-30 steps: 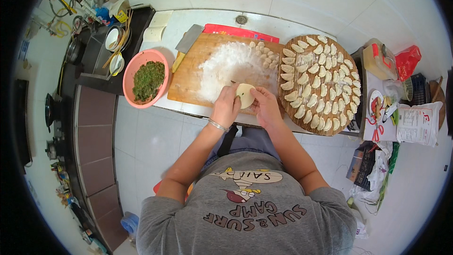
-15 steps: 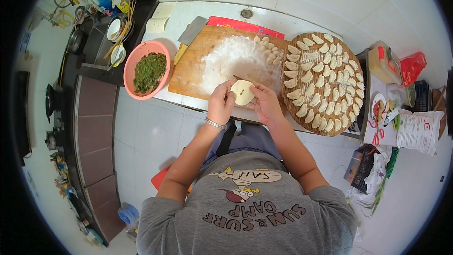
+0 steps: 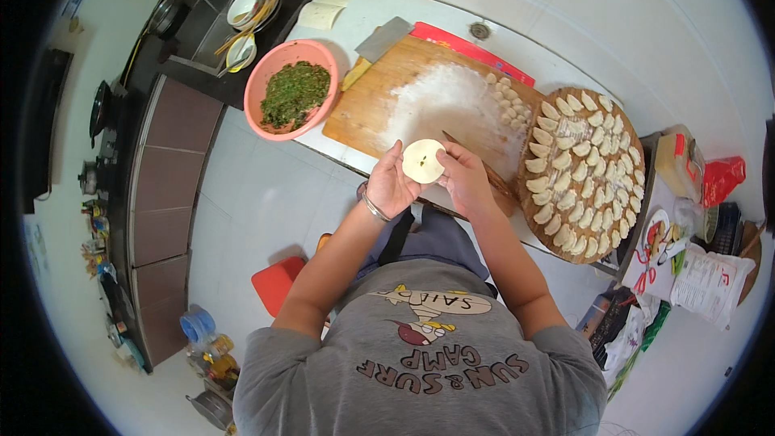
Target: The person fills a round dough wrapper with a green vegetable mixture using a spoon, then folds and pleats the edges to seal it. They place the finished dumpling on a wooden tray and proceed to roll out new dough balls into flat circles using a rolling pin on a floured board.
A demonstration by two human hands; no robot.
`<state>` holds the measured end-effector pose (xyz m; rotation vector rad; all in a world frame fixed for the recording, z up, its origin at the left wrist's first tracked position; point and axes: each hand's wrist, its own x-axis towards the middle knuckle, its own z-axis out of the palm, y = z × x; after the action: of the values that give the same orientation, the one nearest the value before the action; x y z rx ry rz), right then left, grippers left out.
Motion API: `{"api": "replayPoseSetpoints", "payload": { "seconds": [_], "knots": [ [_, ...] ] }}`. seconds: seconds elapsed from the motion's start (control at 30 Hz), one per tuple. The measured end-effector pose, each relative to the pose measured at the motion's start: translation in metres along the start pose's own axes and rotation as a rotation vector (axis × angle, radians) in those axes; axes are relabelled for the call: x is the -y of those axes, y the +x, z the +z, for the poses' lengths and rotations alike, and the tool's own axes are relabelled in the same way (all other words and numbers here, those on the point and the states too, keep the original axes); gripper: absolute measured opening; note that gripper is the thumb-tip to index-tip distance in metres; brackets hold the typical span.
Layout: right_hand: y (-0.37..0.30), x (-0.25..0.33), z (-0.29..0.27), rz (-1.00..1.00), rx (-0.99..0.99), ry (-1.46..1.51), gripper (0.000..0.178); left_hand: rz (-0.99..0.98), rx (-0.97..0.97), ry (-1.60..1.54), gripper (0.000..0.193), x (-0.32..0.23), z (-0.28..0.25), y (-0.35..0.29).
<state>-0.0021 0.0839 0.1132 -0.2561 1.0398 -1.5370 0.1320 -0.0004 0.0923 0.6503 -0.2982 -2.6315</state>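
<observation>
Right hand (image 3: pixel 466 182) holds dough (image 3: pixel 415 170); lettering (image 3: pixel 436 382) marks the shirt (image 3: pixel 404 413).

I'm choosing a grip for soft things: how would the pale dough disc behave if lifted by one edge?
The dough disc would probably sag, since it looks thin. It is likely light, being smaller than the right hand at its edge. On the board it might slide, given the white powder there.

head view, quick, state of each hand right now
Left hand: open, palm up, fingers partly hidden behind the round, flat, pale dough wrapper.
Right hand: closed, pinching that wrapper's right edge.
</observation>
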Motion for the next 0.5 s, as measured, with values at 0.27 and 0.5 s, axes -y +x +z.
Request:
{"api": "replayPoseSetpoints", "payload": {
  "seconds": [0.27, 0.5],
  "knots": [
    [0.050, -0.035, 0.071, -0.402, -0.083, -0.719, 0.026, -0.031, 0.212, -0.290, 0.067, -0.077, -0.059, -0.017],
    [0.133, -0.066, 0.153, -0.362, -0.050, -1.089, 0.024, 0.077, 0.056, -0.157, 0.065, -0.179, -0.122, -0.056]
  ]
}}
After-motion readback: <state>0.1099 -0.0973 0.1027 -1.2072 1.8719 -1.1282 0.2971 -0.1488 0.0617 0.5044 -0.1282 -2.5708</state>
